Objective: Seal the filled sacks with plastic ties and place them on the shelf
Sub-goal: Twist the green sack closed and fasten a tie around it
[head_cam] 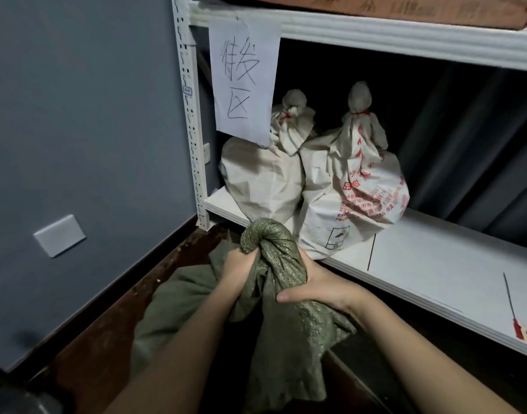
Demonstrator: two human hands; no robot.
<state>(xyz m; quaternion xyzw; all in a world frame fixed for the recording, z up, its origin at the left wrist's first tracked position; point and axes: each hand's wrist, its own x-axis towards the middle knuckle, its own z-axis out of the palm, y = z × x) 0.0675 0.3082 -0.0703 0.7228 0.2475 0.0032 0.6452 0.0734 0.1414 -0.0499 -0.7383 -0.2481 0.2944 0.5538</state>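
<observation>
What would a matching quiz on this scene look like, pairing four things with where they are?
Things:
1. olive-green woven sack
2. two white printed woven sacks
3. red plastic ties
4. handwritten white paper sign

Places:
A. hanging from the upper shelf edge
B. lying on the shelf board at far right
C. neck gripped by both hands, below the shelf
D. standing tied on the shelf

Pairs: 1-C, 2-D, 3-B, 4-A

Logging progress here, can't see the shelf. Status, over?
Left hand and right hand both clamped on green sack neck, no tie on. Two white sacks tied, shelved. Nothing blocking.
</observation>
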